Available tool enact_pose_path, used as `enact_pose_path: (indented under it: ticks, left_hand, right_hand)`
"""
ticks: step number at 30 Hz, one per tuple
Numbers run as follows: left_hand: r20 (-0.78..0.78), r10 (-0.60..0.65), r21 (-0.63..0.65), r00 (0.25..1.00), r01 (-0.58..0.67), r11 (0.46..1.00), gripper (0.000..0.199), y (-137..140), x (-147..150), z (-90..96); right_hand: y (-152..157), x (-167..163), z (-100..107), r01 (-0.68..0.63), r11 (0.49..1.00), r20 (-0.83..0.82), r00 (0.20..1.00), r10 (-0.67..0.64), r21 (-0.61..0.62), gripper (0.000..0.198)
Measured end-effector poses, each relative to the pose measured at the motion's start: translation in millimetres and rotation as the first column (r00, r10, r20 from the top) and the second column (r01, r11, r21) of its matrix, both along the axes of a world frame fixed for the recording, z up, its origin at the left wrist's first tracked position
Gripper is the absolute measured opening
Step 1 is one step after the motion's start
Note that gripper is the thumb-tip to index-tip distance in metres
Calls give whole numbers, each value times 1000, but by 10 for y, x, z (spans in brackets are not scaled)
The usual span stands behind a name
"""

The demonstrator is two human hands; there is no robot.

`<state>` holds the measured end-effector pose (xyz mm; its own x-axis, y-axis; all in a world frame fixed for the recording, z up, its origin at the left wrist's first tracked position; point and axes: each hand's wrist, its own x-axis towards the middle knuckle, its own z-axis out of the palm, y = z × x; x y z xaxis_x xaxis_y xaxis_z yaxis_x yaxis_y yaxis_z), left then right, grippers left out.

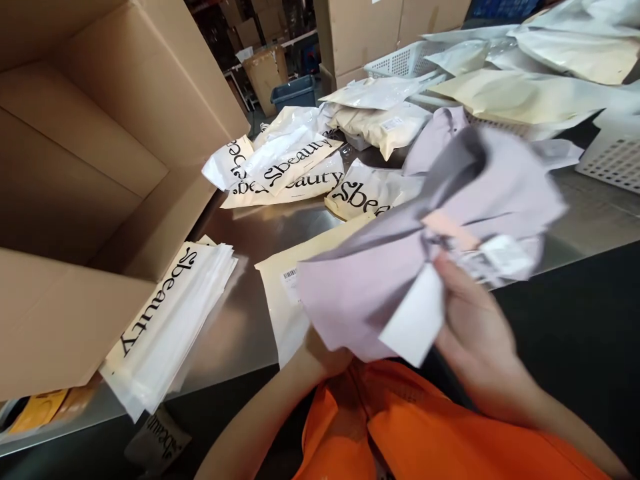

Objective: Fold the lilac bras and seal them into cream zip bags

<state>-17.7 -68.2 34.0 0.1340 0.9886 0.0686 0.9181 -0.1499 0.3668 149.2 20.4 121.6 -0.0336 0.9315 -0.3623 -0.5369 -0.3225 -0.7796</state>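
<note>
A lilac garment [360, 280] is raised in front of me, partly blurred by motion. My right hand [470, 317] is closed on its near right side, the thumb by a peach strip [453, 230] and a white hang tag [416, 313]. At the garment's lower left edge, my left hand [327, 353] grips the fabric; its fingers are mostly hidden. Beneath the garment lies a cream mailer bag [280, 300] with a barcode label, partly covered. Another lilac piece of fabric [433, 140] shows behind it.
A large open cardboard box [145, 100] stands at the left. Beside it lies a stack of printed mailer bags [170, 320]. Filled bags [295, 160] cover the back of the metal table [240, 327]. White baskets [613, 160] and more pale packages [520, 97] are at the right.
</note>
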Motion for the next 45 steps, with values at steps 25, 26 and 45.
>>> enact_pose_path:
  ticks: [25,26,45]
  left_hand:
    - [-242,237,155,941,-203,967,39,304,-224,165]
    - [-231,243,152,942,-212,965,37,332,-223,159]
    - [893,446,-227,-58,-915,334,11,-21,-1645,-10]
  right_hand:
    - [655,-286,-689,-901,321,946,220,-239,291,44]
    - [722,-347,-688,-926,307,959,148,-242,221,42]
    - [1280,917,-481,-401,771,869,201,-452,494,56]
